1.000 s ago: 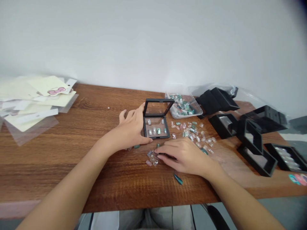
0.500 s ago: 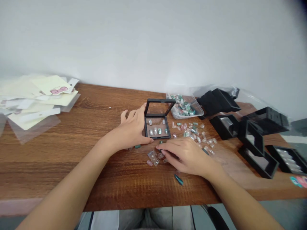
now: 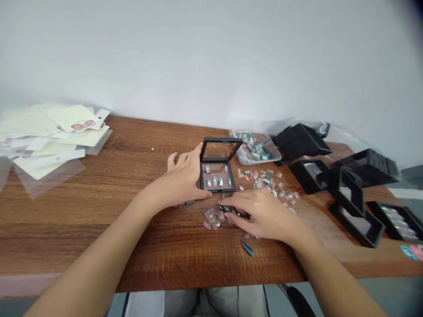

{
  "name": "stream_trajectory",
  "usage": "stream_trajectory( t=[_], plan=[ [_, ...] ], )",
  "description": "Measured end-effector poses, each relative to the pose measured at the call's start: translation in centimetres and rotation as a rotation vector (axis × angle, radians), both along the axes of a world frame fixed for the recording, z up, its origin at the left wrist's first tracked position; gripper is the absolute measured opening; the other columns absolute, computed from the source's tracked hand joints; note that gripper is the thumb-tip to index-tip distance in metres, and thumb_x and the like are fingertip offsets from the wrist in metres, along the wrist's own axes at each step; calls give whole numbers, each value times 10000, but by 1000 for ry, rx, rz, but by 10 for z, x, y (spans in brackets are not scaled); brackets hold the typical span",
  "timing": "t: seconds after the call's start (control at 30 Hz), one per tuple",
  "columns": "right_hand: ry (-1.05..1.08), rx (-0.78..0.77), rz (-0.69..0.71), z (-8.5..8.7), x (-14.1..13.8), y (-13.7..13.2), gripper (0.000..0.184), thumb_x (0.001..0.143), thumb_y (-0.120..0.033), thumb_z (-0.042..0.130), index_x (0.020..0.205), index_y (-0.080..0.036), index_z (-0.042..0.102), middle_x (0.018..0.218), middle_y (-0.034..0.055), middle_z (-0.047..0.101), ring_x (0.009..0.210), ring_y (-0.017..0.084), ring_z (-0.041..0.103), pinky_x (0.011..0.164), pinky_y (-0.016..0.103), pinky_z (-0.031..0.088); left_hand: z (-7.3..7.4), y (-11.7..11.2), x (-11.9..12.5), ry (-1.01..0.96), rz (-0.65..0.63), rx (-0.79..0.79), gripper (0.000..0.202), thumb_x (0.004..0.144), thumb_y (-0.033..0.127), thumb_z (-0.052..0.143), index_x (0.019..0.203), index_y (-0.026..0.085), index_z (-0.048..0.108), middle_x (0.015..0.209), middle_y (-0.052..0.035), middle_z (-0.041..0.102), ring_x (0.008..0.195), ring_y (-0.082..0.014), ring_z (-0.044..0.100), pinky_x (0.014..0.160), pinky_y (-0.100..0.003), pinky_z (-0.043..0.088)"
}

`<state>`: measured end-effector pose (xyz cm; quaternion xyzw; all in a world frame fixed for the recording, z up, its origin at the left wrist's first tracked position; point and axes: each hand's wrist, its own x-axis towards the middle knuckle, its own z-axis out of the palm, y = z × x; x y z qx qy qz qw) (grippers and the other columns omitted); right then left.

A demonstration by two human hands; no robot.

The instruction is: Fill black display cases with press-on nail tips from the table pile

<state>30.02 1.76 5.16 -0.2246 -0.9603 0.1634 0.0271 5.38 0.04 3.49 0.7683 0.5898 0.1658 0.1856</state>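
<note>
A black square display box (image 3: 218, 190) stands open on the wooden table (image 3: 72, 229), its clear lid (image 3: 220, 141) raised, with several press-on nails (image 3: 214, 180) inside. My left hand (image 3: 180, 180) rests against the box's left side, thumb touching the lid frame. My right hand (image 3: 261, 215) lies low over loose nails (image 3: 211, 219), its fingertips on dark green nails (image 3: 229, 210) that are partly hidden. A single teal nail (image 3: 247, 248) lies nearer the table's front edge.
A clear plastic tub (image 3: 269, 152) of nails sits behind the box, with more loose nails (image 3: 267, 182) spread before it. Several black display boxes (image 3: 358, 224) stand at the right. Cards and clear sleeves (image 3: 49, 141) lie stacked at the left, against a white wall (image 3: 211, 66).
My right hand has slid slightly right, with dark nails now showing at its fingertips and the loose nails shifted. My left hand stays at the box.
</note>
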Motion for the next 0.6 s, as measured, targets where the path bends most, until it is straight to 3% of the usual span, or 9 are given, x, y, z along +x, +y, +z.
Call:
stream_trajectory(
  t=[0.23, 0.37, 0.6],
  plan=[
    [76, -71, -3, 6, 0, -4, 359, 877, -187, 590, 1231, -223, 636, 970, 18, 752, 735, 143, 670, 646, 258, 438, -2, 0, -1, 0, -12, 19, 1199, 692, 545, 720, 1547, 190, -42, 1473, -202, 369, 1382, -400, 323, 1133, -616, 93],
    [58, -63, -10, 3, 0, -1, 303, 898, -144, 558, 1169, -223, 669, 943, 13, 751, 766, 147, 682, 666, 259, 434, -1, -1, -1, 2, -14, 26, 1213, 691, 545, 726, 1549, 200, -60, 1489, -203, 351, 1384, -402, 319, 1134, -610, 98],
    [21, -87, 9, -4, 2, 3, 200, 936, -199, 577, 1091, -234, 699, 940, 3, 750, 765, 146, 680, 678, 252, 419, 2, -1, 1, 27, -3, -14, 1217, 700, 548, 724, 1551, 170, -60, 1517, -213, 320, 1401, -396, 294, 1140, -597, 72]
  ],
)
